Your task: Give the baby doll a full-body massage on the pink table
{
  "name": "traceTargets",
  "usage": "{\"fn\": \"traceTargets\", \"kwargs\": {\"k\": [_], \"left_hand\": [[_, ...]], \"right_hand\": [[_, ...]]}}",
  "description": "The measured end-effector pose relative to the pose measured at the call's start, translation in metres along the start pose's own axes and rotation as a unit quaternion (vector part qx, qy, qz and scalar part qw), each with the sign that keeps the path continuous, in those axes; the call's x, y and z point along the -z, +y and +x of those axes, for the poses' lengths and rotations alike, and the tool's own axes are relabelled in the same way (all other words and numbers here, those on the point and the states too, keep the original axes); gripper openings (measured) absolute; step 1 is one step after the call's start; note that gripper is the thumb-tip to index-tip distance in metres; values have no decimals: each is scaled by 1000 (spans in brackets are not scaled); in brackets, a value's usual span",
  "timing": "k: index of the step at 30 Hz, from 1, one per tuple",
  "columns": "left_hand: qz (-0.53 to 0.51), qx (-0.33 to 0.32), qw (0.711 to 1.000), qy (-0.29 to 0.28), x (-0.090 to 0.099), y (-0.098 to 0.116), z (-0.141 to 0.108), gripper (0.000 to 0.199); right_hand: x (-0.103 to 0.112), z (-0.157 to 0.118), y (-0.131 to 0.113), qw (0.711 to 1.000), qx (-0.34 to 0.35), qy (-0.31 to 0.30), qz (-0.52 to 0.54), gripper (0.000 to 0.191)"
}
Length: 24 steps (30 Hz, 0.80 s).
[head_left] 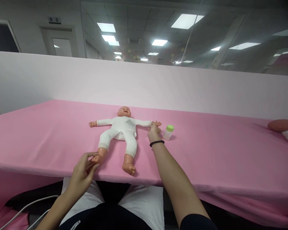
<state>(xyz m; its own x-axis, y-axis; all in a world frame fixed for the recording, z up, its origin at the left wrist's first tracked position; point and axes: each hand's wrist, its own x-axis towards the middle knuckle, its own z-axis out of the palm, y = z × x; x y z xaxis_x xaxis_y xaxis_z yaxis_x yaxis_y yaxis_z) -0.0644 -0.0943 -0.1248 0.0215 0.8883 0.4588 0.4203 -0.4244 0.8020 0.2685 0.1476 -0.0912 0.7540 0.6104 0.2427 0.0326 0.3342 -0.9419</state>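
A baby doll (pixel 124 126) in a white suit lies on its back on the pink cloth, head away from me, arms and legs spread. My left hand (pixel 83 167) has its thumb and fingers around the doll's foot (pixel 99 156) on the left side. At the end of the doll's outstretched arm on the right, my right hand (pixel 154 131) is closed at the wrist, with the doll's small fingers showing beyond it. A small translucent bottle (pixel 167 133) with a green cap stands just right of that hand. The doll's other foot (pixel 129 165) rests untouched near the front edge.
The pink-covered table (pixel 218 153) runs wide to both sides. Behind it rises a white low wall (pixel 146 83) with glass above. Part of another doll (pixel 282 125) lies at the far right edge. A white cable (pixel 36 201) hangs at lower left.
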Motion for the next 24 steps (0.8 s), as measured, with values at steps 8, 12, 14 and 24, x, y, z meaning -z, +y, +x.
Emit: {"fn": "traceTargets", "kwargs": {"k": [8, 12, 14, 24], "left_hand": [[-8, -96, 995, -17, -24, 37, 120, 21], [61, -151, 984, -75, -50, 32, 162, 18], [83, -170, 978, -83, -54, 30, 163, 19], [71, -91, 993, 2, -1, 23, 20, 25]], "right_hand": [[-21, -52, -34, 967, 208, -128, -66, 36], [-20, -72, -31, 859, 380, -296, -176, 26], [-19, -72, -30, 844, 390, -314, -190, 26], [-10, -17, -19, 1000, 4, 13, -7, 41]]}}
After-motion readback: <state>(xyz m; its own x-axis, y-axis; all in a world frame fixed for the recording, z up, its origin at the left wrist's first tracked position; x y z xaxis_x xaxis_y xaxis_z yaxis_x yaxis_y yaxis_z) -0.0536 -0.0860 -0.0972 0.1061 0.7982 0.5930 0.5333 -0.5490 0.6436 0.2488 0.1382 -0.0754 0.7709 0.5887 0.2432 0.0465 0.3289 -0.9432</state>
